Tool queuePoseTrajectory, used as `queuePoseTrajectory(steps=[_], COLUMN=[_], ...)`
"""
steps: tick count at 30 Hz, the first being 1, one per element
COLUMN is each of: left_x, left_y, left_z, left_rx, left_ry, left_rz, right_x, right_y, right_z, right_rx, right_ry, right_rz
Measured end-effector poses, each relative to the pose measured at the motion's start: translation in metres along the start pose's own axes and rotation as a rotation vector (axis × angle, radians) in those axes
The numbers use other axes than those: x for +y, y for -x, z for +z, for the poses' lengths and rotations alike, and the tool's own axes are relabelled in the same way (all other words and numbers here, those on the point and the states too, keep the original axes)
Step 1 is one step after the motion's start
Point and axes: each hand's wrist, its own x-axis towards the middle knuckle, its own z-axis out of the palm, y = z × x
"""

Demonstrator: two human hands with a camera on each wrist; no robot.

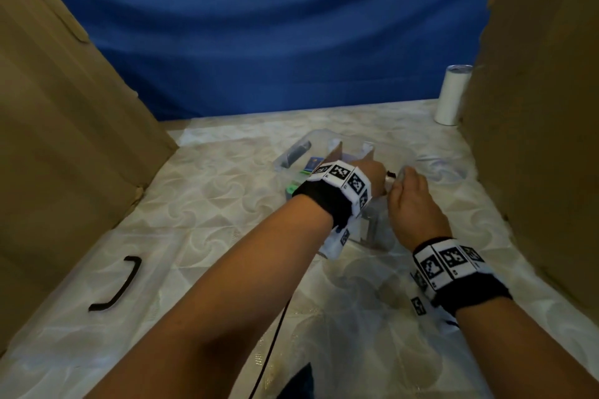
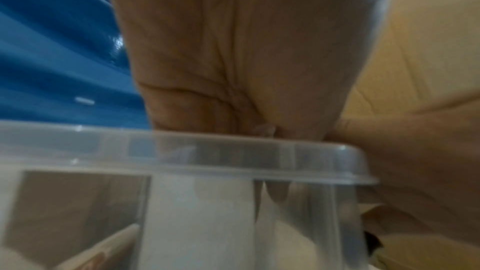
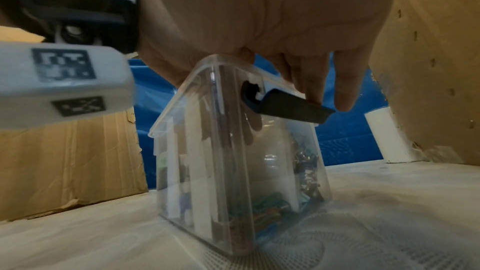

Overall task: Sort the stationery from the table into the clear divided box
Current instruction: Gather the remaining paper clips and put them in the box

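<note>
We see the clear divided box (image 1: 293,152) standing on the pale patterned table (image 1: 201,236), about the middle of it, with cardboard walls (image 1: 64,126) to the left and right and a blue sheet (image 1: 259,42) at the far side. Both hands meet over the box's near right part.

Our left hand (image 1: 368,172) reaches in from the left, its palm resting on the box's rim (image 2: 233,151). Whether its fingers curl over the edge or lie straight we cannot tell, since the wrist view is filled by blurred palm.

Our right hand (image 1: 413,201) comes in just beside it. In the right wrist view its fingers (image 3: 311,81) point down and touch the dark blue latch (image 3: 291,108) hinged at the top of the box's end wall. The latch sticks out at an angle from the box. The fingers look fairly straight and close together, not wrapped round it.

Inside the box we make out coloured paper clips (image 3: 270,206) at the bottom of one compartment and binder clips (image 3: 306,163) in another. At the far left end lies a dark, long object (image 1: 296,152), too blurred to name. A black curved handle (image 1: 120,285) lies on the table, near left and well apart from the box. A white cylinder (image 1: 452,94) stands at the far right.
</note>
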Motion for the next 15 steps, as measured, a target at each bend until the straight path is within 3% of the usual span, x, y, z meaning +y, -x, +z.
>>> queuePoseTrajectory(steps=[1, 2, 4, 5, 7, 9, 13, 15], left_x=[-0.003, -0.001, -0.002, -0.003, -0.016, -0.043, -0.119, -0.154], left_y=[0.005, 0.018, 0.040, 0.054, 0.088, 0.121, 0.194, 0.230], left_z=[0.003, 0.003, 0.007, 0.014, 0.034, 0.054, 0.096, 0.116], left_rx=[0.000, 0.098, 0.463, 0.631, 0.779, 0.762, 0.654, 0.605], left_ry=[0.029, -0.102, -0.130, -0.165, -0.069, 0.000, 0.116, 0.124], left_rz=[0.062, 0.019, -0.110, -0.079, -0.025, -0.110, -0.504, -0.736], right_x=[0.000, 0.002, 0.001, 0.002, 0.000, -0.006, -0.046, -0.081], right_y=[0.000, -0.002, -0.003, -0.004, -0.003, 0.001, 0.028, 0.043], right_z=[0.001, 0.001, 0.002, 0.002, -0.001, -0.007, -0.009, 0.007], right_rx=[0.003, 0.008, 0.002, -0.002, -0.006, 0.018, 0.130, 0.081], right_ry=[-0.013, -0.023, -0.028, -0.031, -0.053, -0.005, 0.018, -0.051], right_rz=[0.002, 0.008, 0.019, 0.021, 0.021, -0.009, -0.233, -0.383])
